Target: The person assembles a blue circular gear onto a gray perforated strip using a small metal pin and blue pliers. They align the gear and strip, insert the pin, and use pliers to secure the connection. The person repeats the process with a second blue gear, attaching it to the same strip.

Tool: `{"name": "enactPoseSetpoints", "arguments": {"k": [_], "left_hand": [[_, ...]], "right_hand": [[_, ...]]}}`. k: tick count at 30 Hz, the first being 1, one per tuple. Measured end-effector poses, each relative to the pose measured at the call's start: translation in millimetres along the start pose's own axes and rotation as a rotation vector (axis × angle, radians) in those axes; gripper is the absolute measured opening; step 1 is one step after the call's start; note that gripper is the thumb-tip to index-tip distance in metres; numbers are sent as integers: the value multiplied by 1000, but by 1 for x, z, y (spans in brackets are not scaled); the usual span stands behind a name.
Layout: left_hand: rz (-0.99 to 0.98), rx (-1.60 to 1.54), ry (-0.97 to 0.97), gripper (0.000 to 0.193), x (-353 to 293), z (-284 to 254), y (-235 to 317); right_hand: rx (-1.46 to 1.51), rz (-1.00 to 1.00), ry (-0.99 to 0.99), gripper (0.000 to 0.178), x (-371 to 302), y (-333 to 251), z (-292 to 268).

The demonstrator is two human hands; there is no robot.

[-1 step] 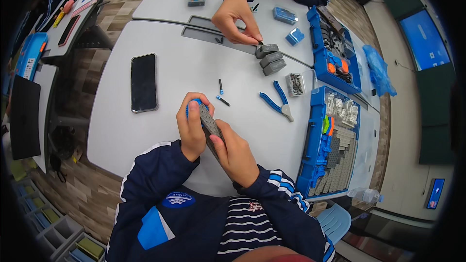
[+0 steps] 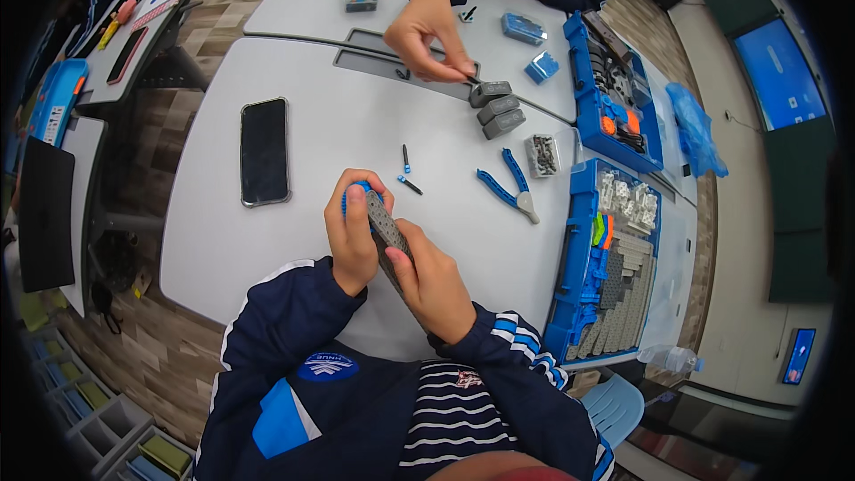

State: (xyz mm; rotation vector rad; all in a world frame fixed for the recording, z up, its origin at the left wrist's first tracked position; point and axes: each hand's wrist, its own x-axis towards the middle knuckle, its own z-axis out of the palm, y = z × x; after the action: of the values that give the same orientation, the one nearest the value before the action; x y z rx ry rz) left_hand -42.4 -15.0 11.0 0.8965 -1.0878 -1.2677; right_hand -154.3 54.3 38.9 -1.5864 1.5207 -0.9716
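Observation:
Above the near part of the table I hold a long grey perforated building beam [image 2: 386, 230], tilted away from me. My left hand [image 2: 354, 236] is closed round its far end, its thumb on a blue round piece [image 2: 358, 192] there. Lower down, my right hand [image 2: 434, 283] grips the beam from the right side. Part of the beam is hidden by my fingers. Just beyond my hands lie two short black shafts with blue ends [image 2: 406, 158]. Blue-handled pliers [image 2: 508, 185] rest open to the right.
Another person's hand [image 2: 429, 36] holds a small dark piece beside several grey blocks [image 2: 499, 110]. A black phone [image 2: 264, 151] lies at the left. On the right stand blue parts cases [image 2: 570, 254] and a small clear box of grey pieces [image 2: 542, 155].
The other person's hand has shifted slightly left, drawing the small dark piece with it. My own hands and the beam look unmoved.

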Motion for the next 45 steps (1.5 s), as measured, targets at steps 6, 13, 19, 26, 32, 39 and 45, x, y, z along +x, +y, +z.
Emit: {"name": "enactPoseSetpoints", "arguments": {"k": [6, 13, 19, 26, 32, 39, 45], "left_hand": [[-7, -57, 20, 42, 4, 2, 1], [-30, 23, -1, 38, 2, 1, -1], [-77, 75, -67, 34, 4, -1, -14], [-161, 93, -74, 32, 4, -7, -31], [-177, 223, -102, 33, 9, -10, -35], [-212, 183, -192, 31, 3, -7, -30], [-214, 176, -202, 25, 3, -8, -34]], "right_hand": [[-1, -63, 71, 34, 6, 0, -1], [-72, 54, -4, 27, 5, 3, 3], [-144, 33, -4, 28, 8, 19, 12], [56, 78, -57, 27, 11, 43, 18], [232, 111, -92, 31, 18, 56, 16], [802, 450, -442, 33, 23, 67, -2], [409, 290, -234, 45, 20, 59, 9]]}}
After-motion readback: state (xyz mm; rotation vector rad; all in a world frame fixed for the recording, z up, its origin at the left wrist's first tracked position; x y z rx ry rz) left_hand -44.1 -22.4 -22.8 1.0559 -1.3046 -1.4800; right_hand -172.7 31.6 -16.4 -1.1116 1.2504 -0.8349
